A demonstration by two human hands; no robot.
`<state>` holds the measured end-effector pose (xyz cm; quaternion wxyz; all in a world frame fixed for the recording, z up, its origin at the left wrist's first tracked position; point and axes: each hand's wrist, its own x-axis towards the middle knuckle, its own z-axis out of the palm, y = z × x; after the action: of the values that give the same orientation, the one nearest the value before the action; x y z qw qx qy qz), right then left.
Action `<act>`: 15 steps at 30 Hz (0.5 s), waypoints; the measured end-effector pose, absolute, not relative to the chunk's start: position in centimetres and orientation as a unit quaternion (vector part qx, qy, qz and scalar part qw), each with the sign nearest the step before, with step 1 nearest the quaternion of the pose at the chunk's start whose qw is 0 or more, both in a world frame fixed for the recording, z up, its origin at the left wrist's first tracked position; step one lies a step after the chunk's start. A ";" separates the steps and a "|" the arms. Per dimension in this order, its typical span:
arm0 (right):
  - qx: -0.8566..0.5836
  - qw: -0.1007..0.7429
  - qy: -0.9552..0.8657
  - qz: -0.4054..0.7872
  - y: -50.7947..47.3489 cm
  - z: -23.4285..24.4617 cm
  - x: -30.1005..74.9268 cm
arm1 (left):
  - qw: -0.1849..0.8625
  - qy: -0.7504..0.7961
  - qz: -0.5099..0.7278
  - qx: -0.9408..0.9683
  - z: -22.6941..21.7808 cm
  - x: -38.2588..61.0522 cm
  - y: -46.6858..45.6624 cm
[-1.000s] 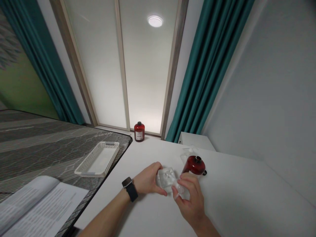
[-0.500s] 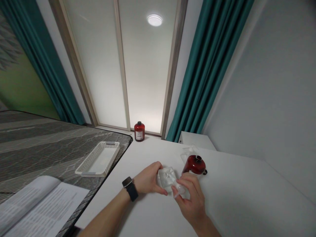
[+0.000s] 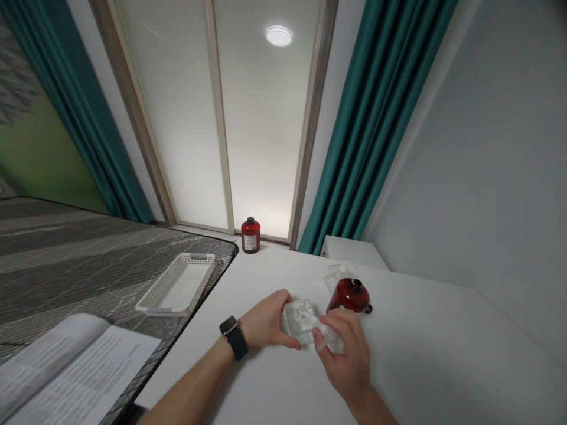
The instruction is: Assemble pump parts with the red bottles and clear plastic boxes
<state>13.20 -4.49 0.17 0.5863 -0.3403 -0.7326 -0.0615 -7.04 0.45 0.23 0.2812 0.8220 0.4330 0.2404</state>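
Note:
My left hand (image 3: 266, 323), with a black watch on its wrist, grips a clear plastic container (image 3: 300, 320) by its left side on the white table (image 3: 425, 354). My right hand (image 3: 348, 354) pinches a small clear piece (image 3: 325, 337) against the container's right edge. A dark red round bottle (image 3: 349, 297) stands just behind the container, near my right fingers.
A white slotted tray (image 3: 177, 285) lies on the grey patterned surface (image 3: 88, 260) at left, with an open booklet (image 3: 66, 366) nearer me. A red jar (image 3: 250, 235) stands by the window. A small white box (image 3: 349, 252) sits behind the bottle. Teal curtains hang on both sides.
My right hand has shifted slightly on the clear piece, its fingers now higher against the container. My left hand has kept its hold.

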 end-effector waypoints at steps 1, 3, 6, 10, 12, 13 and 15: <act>-0.340 0.585 -0.734 -0.064 -4.5 0.2 13.2 | 0.281 0.434 0.238 0.822 0.3 -7.0 0.4; -0.340 0.582 -0.736 -0.066 -4.5 0.3 13.3 | 0.278 0.436 0.235 0.823 0.3 -7.0 0.4; -0.333 0.585 -0.737 -0.066 -4.5 0.4 13.3 | 0.273 0.435 0.236 0.825 0.4 -7.0 0.4; -0.334 0.585 -0.736 -0.064 -4.6 0.3 13.2 | 0.274 0.436 0.237 0.824 0.4 -7.0 0.3; -0.330 0.587 -0.736 -0.070 -4.6 0.3 13.2 | 0.275 0.437 0.235 0.823 0.5 -7.0 0.3; -0.329 0.588 -0.736 -0.072 -4.6 0.2 13.2 | 0.276 0.436 0.234 0.824 0.5 -7.0 0.3; -0.334 0.587 -0.734 -0.070 -4.5 0.1 13.2 | 0.278 0.435 0.232 0.824 0.5 -7.0 0.3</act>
<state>13.19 -4.54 0.11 0.5874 -0.3341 -0.7338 -0.0698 -7.04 0.34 0.53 0.2779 0.8242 0.4352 0.2324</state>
